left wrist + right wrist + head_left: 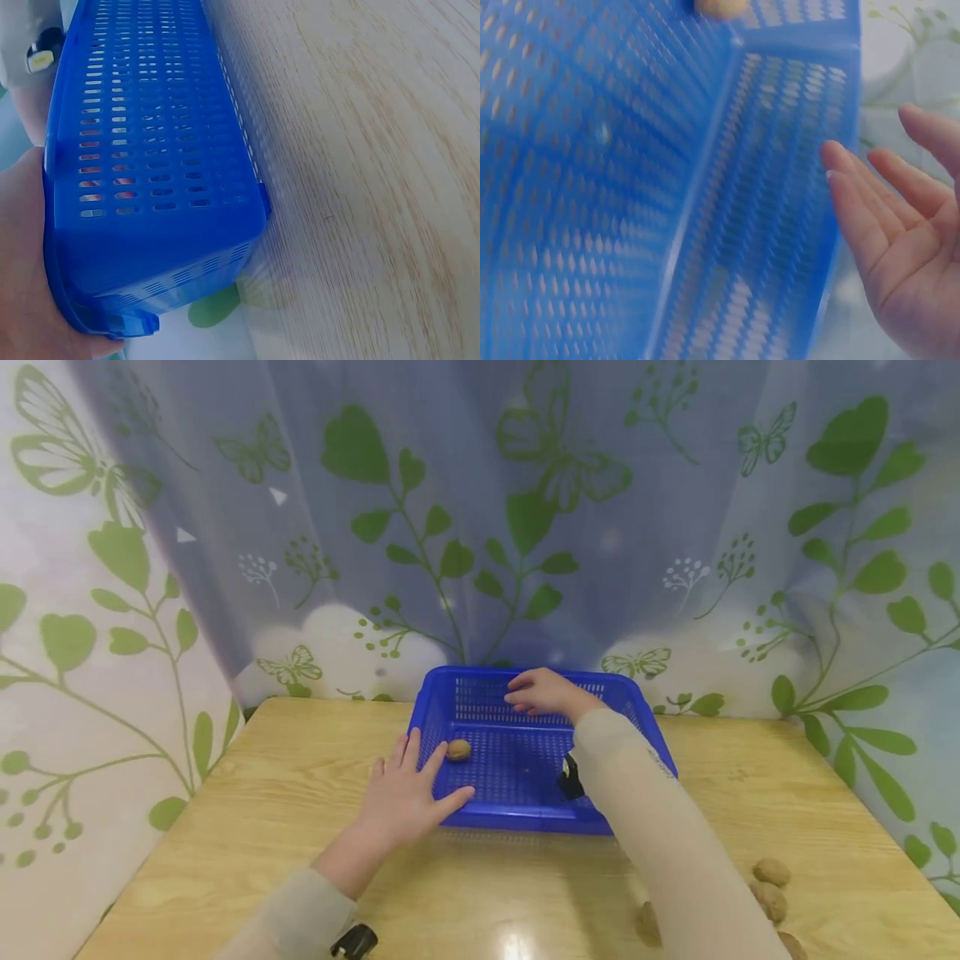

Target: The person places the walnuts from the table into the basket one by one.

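A blue perforated basket (517, 814) stands on the wooden table (285, 793), near its far edge. One walnut (458, 749) lies inside it at the left, and shows at the top of the right wrist view as the walnut (720, 6). My left hand (417, 774) lies flat with fingers spread, touching the basket's front left corner; its palm (22, 285) presses the basket wall (150, 150). My right hand (528, 693) hovers over the basket's far side, fingers (855, 202) straight and empty beside the basket rim (795, 37).
Several loose walnuts (771, 885) lie on the table at the front right, beside my right sleeve (660, 843). A leaf-print curtain (525, 527) hangs right behind the table. Bare wood (375, 150) stretches left of the basket.
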`<state>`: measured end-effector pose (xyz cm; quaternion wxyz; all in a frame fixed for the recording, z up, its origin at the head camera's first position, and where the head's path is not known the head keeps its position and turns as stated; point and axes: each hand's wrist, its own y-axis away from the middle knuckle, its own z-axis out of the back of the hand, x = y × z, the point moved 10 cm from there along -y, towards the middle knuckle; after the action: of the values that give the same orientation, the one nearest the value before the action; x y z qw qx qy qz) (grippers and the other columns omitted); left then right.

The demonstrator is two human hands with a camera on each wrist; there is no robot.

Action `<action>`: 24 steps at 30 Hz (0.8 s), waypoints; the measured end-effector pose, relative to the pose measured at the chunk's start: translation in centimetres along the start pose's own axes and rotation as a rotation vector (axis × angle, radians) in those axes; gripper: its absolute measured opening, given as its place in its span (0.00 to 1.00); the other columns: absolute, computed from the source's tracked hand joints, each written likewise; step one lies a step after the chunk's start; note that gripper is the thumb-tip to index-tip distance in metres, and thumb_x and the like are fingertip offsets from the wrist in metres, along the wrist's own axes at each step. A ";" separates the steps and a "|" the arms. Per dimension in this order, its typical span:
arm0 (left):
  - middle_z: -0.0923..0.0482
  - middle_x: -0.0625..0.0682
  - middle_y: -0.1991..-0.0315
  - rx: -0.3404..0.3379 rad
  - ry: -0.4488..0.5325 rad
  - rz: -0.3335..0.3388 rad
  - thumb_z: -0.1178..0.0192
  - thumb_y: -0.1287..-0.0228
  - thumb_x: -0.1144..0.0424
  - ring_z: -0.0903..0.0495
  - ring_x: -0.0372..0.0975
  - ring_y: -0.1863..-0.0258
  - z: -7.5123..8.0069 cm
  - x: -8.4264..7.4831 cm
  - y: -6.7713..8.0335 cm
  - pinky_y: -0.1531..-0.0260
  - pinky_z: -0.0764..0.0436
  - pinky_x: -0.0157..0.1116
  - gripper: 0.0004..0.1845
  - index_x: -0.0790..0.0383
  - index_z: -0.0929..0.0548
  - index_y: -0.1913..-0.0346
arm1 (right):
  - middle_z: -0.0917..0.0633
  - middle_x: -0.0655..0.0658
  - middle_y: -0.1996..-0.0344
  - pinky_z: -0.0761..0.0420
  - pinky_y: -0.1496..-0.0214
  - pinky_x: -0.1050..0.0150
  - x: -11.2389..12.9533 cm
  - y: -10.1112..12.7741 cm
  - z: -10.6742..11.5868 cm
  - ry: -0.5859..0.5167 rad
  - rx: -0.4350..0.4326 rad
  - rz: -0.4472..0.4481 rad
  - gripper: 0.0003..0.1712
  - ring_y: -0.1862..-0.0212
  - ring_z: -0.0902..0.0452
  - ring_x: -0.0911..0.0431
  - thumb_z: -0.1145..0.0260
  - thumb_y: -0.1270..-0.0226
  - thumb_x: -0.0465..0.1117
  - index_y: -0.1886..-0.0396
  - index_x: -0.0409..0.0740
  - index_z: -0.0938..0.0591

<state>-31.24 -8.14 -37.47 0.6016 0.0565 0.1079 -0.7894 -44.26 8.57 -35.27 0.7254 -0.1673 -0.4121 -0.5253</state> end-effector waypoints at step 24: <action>0.57 0.67 0.29 0.003 0.023 -0.012 0.60 0.42 0.26 0.60 0.57 0.30 -0.3 -0.3 0.1 0.39 0.54 0.63 0.47 0.55 0.42 0.28 | 0.26 0.32 0.42 0.28 0.43 0.51 -3.9 11.5 6.5 0.088 -0.044 0.087 0.30 0.42 0.29 0.42 0.41 0.31 0.46 0.36 0.31 0.33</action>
<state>-31.12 -7.79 -37.70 0.5954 0.0659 0.1140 -0.7926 -37.13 19.91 -32.18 0.7610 -0.1778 -0.3605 -0.5092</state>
